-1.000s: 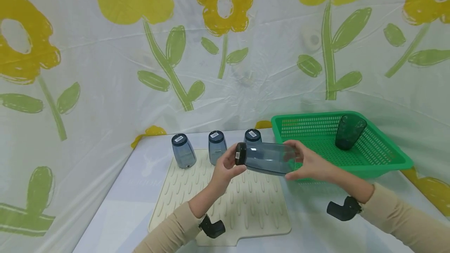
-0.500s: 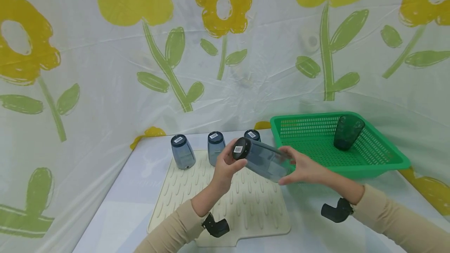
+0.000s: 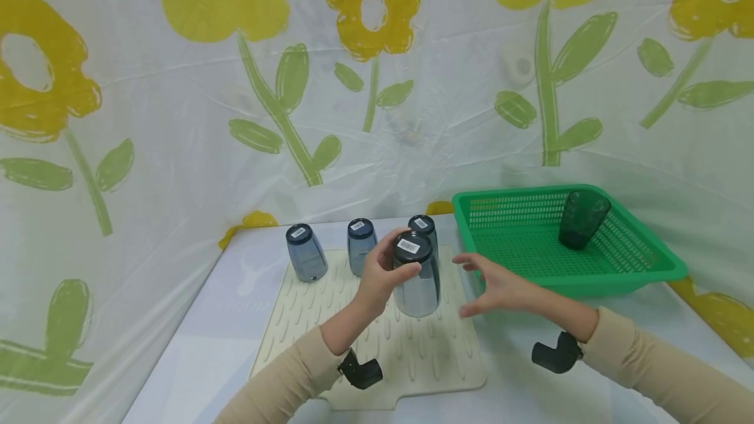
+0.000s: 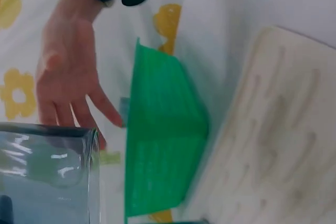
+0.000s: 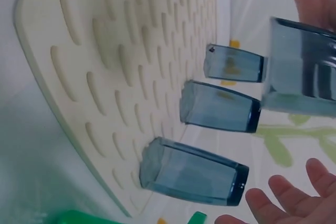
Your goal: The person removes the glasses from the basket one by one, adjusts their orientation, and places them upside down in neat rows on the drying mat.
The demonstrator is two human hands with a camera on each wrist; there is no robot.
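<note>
My left hand (image 3: 377, 277) grips a blue-tinted clear drinking glass (image 3: 417, 294) near its dark base, which carries a white label. This glass is upside down, mouth lowermost, over the cream ridged drying mat (image 3: 365, 345). To its right, my right hand (image 3: 497, 286) is apart from it, with spread fingers and nothing held. Three similar glasses, a left one (image 3: 307, 259), a middle one (image 3: 361, 247) and a right one (image 3: 423, 222), stand inverted along the mat's far edge. The held glass partly hides the right one in the head view.
A green plastic basket (image 3: 565, 288) stands on the table at the right, with another tinted glass (image 3: 582, 221) leaning inside it. A flower-printed sheet (image 3: 406, 169) hangs behind the table. Each wrist wears a black camera.
The held glass has swung from lying sideways between both hands to upside down in the left hand. The right hand has let go of its mouth end and is now apart from it.
</note>
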